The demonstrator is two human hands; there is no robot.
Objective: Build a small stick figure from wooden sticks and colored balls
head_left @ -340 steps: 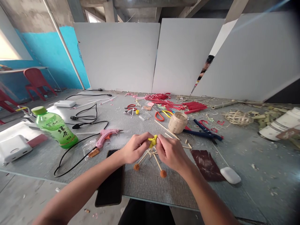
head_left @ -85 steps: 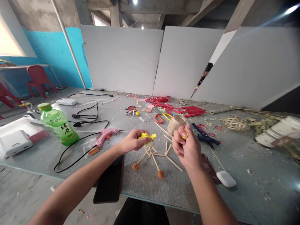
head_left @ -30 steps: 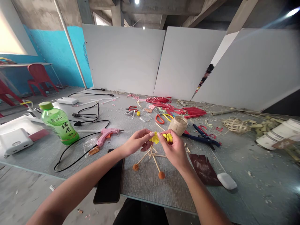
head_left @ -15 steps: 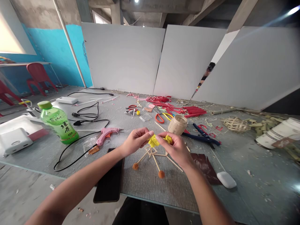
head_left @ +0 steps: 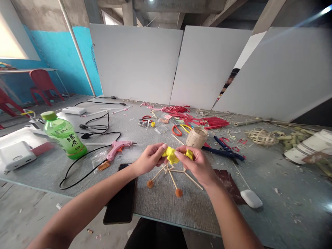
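Between my two hands is a lump of yellow modelling clay [head_left: 172,155], pinched from both sides. My left hand [head_left: 149,159] has thumb and fingers closed on its left end. My right hand [head_left: 195,164] grips the right part, and some clay bulges out past its fingers. Just below and behind the hands, a small frame of thin wooden sticks [head_left: 172,176] rests on the table, partly hidden by my fingers. Two of its sticks end in brown clay balls, a left ball [head_left: 149,184] and a right ball [head_left: 178,192].
A black phone [head_left: 119,200] lies left of the frame, below a pink glue gun [head_left: 119,149] with its cord. A green tea bottle [head_left: 64,136] stands farther left. Behind my right hand are a jar [head_left: 196,137] and blue pliers [head_left: 223,152]. Brown sandpaper [head_left: 229,186] and a white case [head_left: 251,199] lie right.
The yellow clay has been stretched or turned between my fingers, and more of it shows now. My hands have barely shifted; the stick frame stays in place.
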